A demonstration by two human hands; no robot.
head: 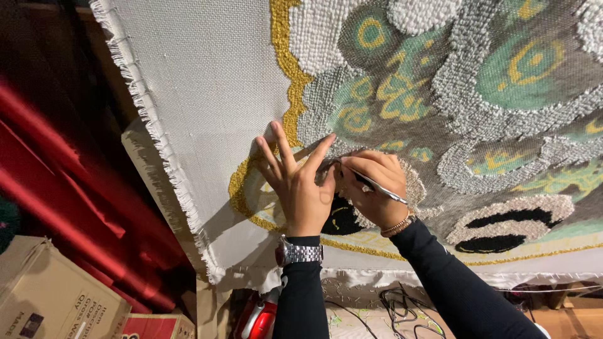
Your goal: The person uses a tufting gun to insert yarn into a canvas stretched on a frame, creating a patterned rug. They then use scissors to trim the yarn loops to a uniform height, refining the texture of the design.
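A: Checking hands on rug (207,81). Left hand (295,182) spreading flat, fingers fanned, pressing cloth just beside gold outline (286,59). Right hand (377,185) closing around thin metal tool (377,184), pinching it, tip working at grey loops right of that outline.

B: Doing it well, probably: keeping cloth taut under left palm, holding tool low and close to loops, avoiding snagging neighbouring yarn.

A: Hard to tell: tool tip hiding between both hands, so not clear whether cutting or picking. Black patch (342,220) half covered by wrists.

B: Also cut off: rug running out of frame top and right. Red item (260,317) below rug edge only partly showing. Box (44,295) lower left, well away from outline.
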